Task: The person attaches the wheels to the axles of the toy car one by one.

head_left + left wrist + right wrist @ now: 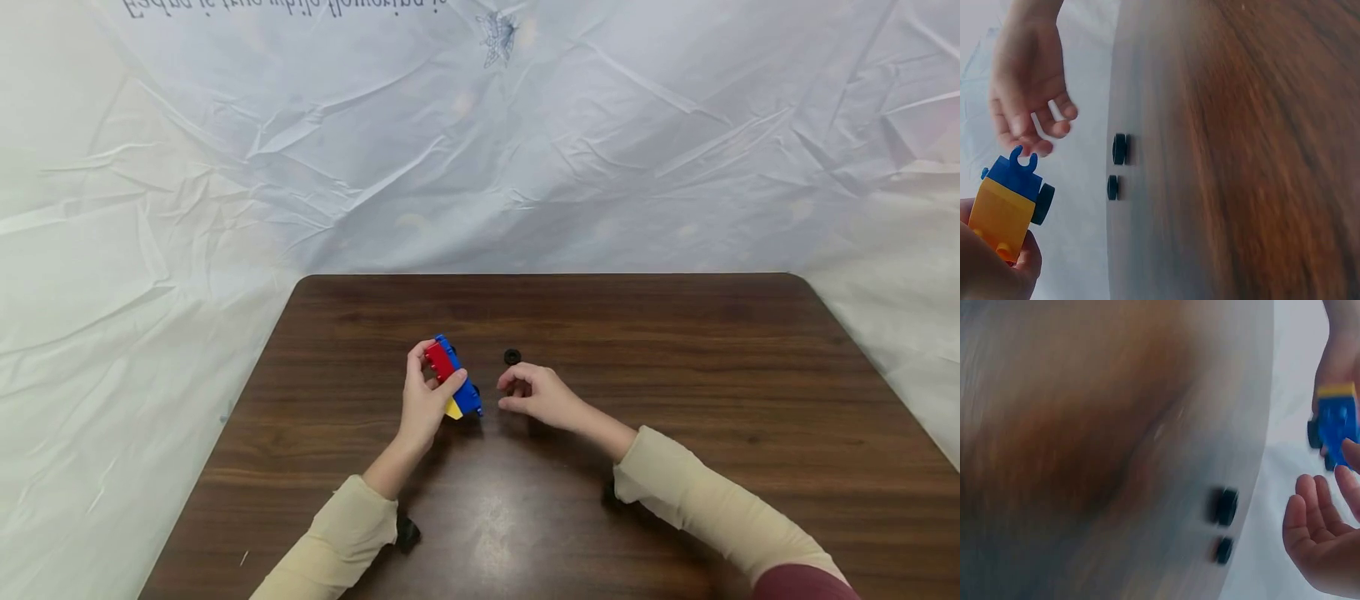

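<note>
My left hand (429, 404) grips a toy vehicle (453, 379) made of building blocks, holding it tilted above the table. It has a blue base, a red block and a yellow block. In the left wrist view its yellow end, a blue hook and a black wheel (1043, 204) on its side show. My right hand (543, 396) hovers to the right of the vehicle, fingers loosely bent and nothing between them. Beyond its fingertips a loose black wheel (512, 357) lies on the table. A second loose wheel (1224, 550) stands near the first in both wrist views.
The dark wooden table (675, 358) has rounded far corners. Behind and beside it hangs a wrinkled pale sheet (525, 167) with printed lettering and a butterfly. A small dark object (407, 532) shows beside the left sleeve.
</note>
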Motion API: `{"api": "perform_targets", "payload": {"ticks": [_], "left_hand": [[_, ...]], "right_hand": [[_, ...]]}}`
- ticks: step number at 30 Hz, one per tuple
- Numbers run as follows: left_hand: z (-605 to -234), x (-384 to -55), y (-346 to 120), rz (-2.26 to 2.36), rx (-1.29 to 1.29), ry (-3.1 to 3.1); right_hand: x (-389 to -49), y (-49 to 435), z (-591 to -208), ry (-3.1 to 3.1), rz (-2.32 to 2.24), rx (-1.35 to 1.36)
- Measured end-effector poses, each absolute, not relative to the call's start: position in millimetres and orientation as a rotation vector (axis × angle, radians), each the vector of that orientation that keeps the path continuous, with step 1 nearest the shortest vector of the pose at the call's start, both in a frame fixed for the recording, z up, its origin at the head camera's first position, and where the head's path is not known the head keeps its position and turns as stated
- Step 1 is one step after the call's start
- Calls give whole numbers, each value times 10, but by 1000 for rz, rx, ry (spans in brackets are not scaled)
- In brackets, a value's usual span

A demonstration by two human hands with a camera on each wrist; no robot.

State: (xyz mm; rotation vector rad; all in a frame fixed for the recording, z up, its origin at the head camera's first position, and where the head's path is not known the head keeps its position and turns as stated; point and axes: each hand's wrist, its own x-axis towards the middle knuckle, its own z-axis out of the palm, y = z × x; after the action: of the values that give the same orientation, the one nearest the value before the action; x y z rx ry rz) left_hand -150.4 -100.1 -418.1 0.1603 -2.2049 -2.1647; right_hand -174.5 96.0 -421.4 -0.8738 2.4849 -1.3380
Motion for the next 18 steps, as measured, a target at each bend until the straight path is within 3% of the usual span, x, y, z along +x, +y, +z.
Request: {"api": "perform_targets", "payload": {"ticks": [9,18], "left_hand": [[-4172,-1515,-1082,-2166,174,-2228],[-4173,-1521,-1100,-2126,165,-2284]], "right_hand": [[-2032,1128,-4289,2387,-1199,-614],[-2128,1148,-4372,2378,-1039,-674]]}}
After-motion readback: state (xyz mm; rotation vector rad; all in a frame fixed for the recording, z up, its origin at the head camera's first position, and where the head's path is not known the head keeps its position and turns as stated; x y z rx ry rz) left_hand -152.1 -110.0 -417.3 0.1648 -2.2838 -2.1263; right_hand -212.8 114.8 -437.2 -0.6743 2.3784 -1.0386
